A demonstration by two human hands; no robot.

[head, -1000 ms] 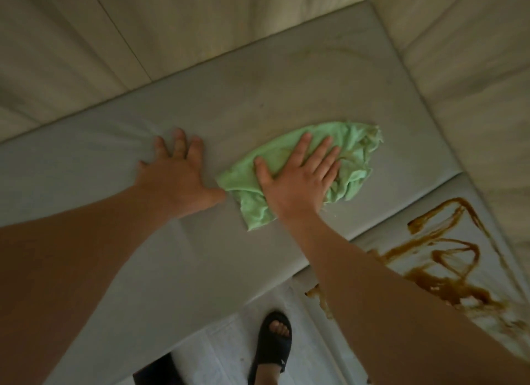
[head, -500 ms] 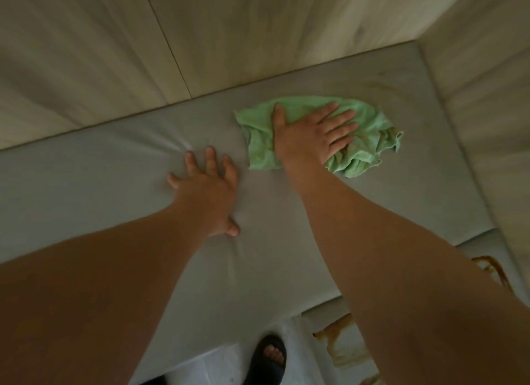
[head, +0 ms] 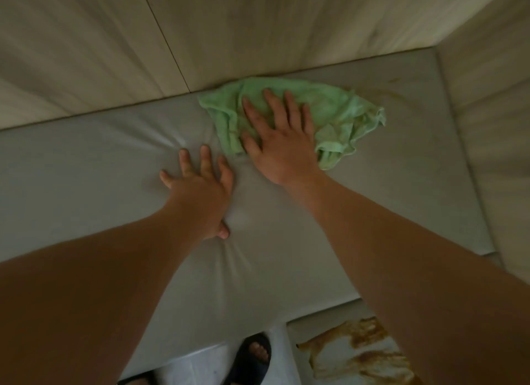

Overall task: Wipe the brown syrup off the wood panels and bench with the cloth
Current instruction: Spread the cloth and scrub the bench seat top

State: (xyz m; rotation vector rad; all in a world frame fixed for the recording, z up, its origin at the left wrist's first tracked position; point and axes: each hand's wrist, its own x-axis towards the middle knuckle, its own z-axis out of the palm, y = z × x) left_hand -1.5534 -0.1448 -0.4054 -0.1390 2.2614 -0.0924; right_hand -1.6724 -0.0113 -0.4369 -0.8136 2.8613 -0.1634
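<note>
Green crumpled cloth [head: 338, 106] lies under right hand [head: 282, 143], fingers [head: 271, 106] spread flat; left hand [head: 200, 189] splayed on padded bench [head: 86, 169].

Brightness: dim, flat indoor light; colours look muted and greyish.
Source: not in view; the pale wood-grain wall panels [head: 258, 26] read lightest.
Shadows: soft dark hollows around the left hand [head: 200, 189] where it dents the grey padded bench cushion [head: 86, 169]; the bare forearms [head: 86, 298] are darkest.
Glare: only a faint sheen on the cushion's creases.
Blur: the panel grain is smeared into streaks; the crumpled light-green cloth [head: 335, 106] has soft edges.
Distortion: wide-angle; the cushion's back edge bows and the forearms loom large.
Soft focus: the brown syrup smears [head: 370, 331] and the black sandal [head: 246, 369] below the cushion's front edge.
</note>
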